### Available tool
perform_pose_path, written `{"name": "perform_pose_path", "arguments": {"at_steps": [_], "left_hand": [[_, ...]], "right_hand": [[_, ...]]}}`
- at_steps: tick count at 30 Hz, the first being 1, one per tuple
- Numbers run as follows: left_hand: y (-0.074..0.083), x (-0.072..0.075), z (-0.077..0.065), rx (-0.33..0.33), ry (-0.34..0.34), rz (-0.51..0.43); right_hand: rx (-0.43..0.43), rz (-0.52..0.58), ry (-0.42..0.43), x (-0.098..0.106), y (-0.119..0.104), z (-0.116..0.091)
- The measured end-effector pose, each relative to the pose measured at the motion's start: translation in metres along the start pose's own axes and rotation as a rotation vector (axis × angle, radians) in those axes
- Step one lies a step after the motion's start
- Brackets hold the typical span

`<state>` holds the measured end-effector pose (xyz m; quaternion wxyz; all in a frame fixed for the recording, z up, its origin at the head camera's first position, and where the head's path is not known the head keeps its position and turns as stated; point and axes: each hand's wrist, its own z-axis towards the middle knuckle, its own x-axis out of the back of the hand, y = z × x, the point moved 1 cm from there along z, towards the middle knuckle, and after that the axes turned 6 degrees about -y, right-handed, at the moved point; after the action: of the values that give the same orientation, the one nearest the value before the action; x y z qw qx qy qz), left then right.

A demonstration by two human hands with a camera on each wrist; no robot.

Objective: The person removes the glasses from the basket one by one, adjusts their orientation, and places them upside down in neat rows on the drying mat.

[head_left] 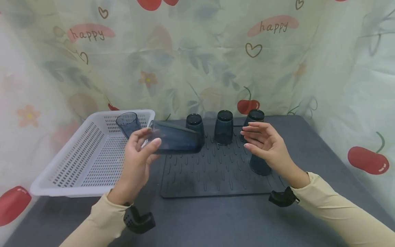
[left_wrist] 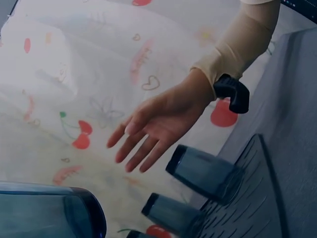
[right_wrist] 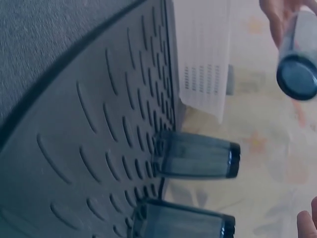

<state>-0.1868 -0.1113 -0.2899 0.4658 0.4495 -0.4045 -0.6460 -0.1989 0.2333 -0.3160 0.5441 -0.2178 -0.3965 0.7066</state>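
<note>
My left hand (head_left: 139, 161) grips a blue-tinted glass tumbler (head_left: 176, 138) near its rim, between thumb and fingers. That tumbler lies nearly level in the air, its thick base towards the right. My right hand (head_left: 267, 143) is raised over the right side of a dark drying mat (head_left: 197, 181), fingers loosely bent and holding nothing. Upside down on the mat stand a left tumbler (head_left: 195, 120), a middle tumbler (head_left: 224, 128) and a right tumbler (head_left: 255, 116) at the back. A nearer tumbler (head_left: 260, 166) is partly hidden behind my right hand.
At the left is a white perforated basket (head_left: 74, 190) with another blue tumbler (head_left: 127, 123) leaning in it. All of this rests on a dark grey tabletop (head_left: 197, 219). A patterned curtain (head_left: 191, 61) hangs behind and at the sides.
</note>
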Motion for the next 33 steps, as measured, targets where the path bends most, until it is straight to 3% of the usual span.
{"name": "perform_pose_path", "arguments": {"at_steps": [17, 27, 33], "left_hand": [[-0.033, -0.038, -0.001, 0.067, -0.058, -0.047], [-0.045, -0.045, -0.003, 0.077, -0.072, -0.064], [-0.052, -0.047, -0.004, 0.087, -0.087, -0.064]], "right_hand": [[-0.130, 0.066, -0.164, -0.037, 0.026, -0.008], [-0.211, 0.054, -0.159, -0.051, 0.036, -0.011], [-0.211, 0.100, -0.147, -0.057, 0.039, -0.012]]}}
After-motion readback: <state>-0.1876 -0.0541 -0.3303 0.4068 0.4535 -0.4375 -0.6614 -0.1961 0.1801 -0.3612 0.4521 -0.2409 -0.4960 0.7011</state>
